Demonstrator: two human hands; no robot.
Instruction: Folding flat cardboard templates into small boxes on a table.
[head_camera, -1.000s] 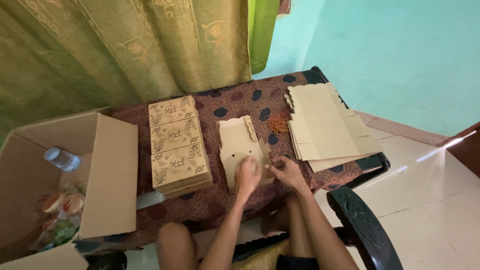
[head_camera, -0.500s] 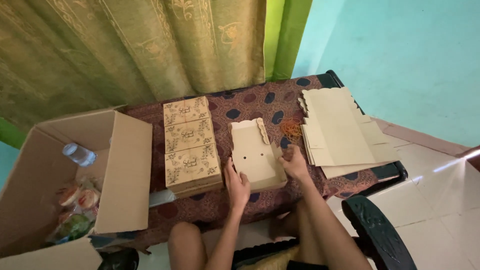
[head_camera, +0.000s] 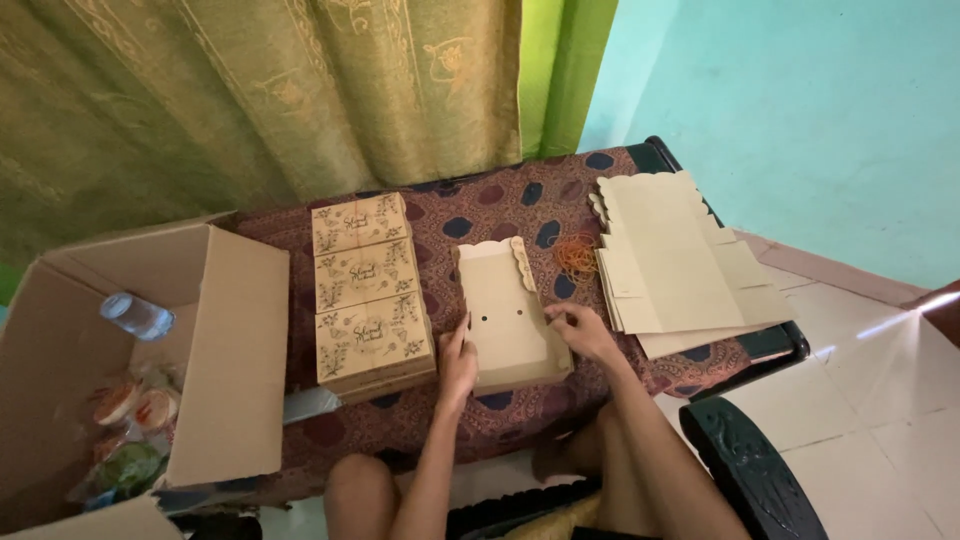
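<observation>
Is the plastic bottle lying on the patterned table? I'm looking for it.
No, the plastic bottle lies inside the open cardboard carton left of the table.
</observation>
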